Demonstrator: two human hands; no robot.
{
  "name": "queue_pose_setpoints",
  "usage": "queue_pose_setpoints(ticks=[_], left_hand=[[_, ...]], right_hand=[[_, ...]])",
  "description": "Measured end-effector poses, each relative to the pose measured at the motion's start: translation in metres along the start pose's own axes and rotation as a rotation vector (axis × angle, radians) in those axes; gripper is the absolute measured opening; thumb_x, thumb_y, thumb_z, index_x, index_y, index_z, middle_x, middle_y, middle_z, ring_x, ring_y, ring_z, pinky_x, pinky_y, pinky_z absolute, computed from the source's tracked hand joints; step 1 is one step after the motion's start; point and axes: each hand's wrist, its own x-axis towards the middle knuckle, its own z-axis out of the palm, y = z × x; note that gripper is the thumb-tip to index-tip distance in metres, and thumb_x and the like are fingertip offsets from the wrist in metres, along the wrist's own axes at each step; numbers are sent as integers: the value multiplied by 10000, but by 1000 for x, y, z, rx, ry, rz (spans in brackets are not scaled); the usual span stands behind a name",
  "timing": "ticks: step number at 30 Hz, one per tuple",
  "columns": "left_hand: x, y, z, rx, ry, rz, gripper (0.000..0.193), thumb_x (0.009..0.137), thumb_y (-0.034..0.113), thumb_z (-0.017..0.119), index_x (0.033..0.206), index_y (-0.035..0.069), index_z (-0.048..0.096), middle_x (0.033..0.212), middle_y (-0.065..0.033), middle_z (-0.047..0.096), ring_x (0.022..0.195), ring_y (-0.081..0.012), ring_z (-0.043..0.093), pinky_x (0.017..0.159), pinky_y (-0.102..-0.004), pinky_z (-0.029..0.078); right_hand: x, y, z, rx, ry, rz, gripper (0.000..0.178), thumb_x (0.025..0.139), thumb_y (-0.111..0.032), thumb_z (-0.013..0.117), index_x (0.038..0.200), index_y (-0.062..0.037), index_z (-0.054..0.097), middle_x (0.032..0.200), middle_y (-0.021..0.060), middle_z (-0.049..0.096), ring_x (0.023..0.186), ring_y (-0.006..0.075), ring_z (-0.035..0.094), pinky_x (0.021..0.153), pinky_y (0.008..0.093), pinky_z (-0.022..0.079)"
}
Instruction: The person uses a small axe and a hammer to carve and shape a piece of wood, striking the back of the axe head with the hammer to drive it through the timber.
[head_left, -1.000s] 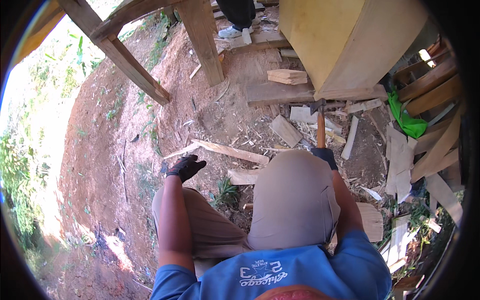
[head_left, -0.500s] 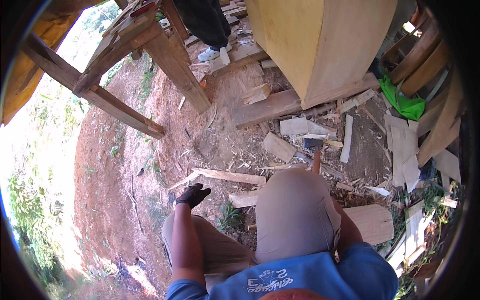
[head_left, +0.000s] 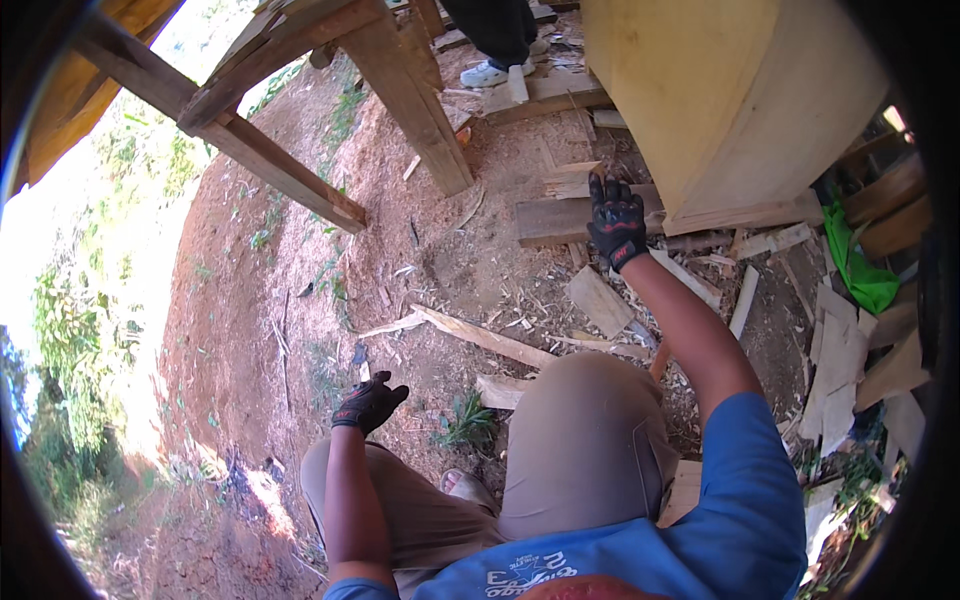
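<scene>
My right hand (head_left: 616,222), in a black glove, reaches forward over a thick plank (head_left: 548,222) lying on the ground. Its fingers are stretched out beside a small split wood block (head_left: 571,181); whether they touch it I cannot tell. My left hand (head_left: 369,404), gloved too, hovers above my left knee with thumb and fingers apart, holding nothing visible. On the ground just beyond it lies a small dark object (head_left: 360,353) that I cannot make out. An orange-brown tool handle (head_left: 660,361) shows between my right knee and forearm; the rest is hidden.
A large pale wooden piece (head_left: 690,100) stands upright at the far right, near a green cloth (head_left: 862,270). A timber frame (head_left: 405,110) rises at the far left. Another person's shoe (head_left: 484,75) is behind the plank. Offcuts and a long wood strip (head_left: 485,337) litter the ground.
My right arm has come out from beside my right leg and stretched forward to the plank, covering the hammer's head. The view has shifted; my left hand stays near my knee.
</scene>
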Motion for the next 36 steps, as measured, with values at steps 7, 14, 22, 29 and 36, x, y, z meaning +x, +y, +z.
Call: queue_pose_setpoints(ticks=[7, 14, 22, 29, 36], left_hand=[[-14, -52, 20, -49, -26, -59, 728, 1005, 639, 535, 1306, -5, 689, 1560, -150, 547, 1372, -358, 579, 1164, -431, 435], [-14, -58, 24, -39, -39, -20, 759, 981, 601, 567, 1517, 65, 517, 1420, -210, 653, 1403, -398, 546, 1191, -462, 407], [-5, -12, 7, -58, -20, -45, 836, 971, 650, 575, 1551, 59, 463, 1458, -176, 634, 1370, -406, 570, 1163, -442, 443], [27, 18, 5, 94, -28, 123, 597, 1029, 620, 479, 1249, 139, 757, 1686, -117, 382, 1439, -392, 504, 1205, -446, 398], [29, 23, 6, 106, -19, 155, 690, 1030, 645, 461, 1105, 41, 787, 1701, -102, 356, 1471, -390, 469, 1229, -446, 369]], right_hand=[[59, 11, 103, -116, 25, -144, 532, 985, -210, 543, 1499, -75, 511, 1376, 149, 621, 1236, 293, 637, 932, 479, 543], [87, 32, 88, 109, -142, -134, 336, 923, -268, 654, 1187, -60, 641, 1226, 196, 684, 1083, 352, 698, 902, 459, 561], [55, 26, -59, 490, 273, 317, 596, 736, -474, 856, 1096, -42, 657, 1045, 202, 719, 964, 396, 712, 827, 489, 575], [32, -3, -25, 453, 82, 356, 564, 755, -523, 825, 1034, -57, 675, 953, 183, 723, 874, 350, 731, 738, 486, 589], [26, -28, -37, 400, -8, 390, 542, 776, -533, 797, 1043, -77, 678, 965, 172, 723, 866, 328, 741, 705, 486, 587]])
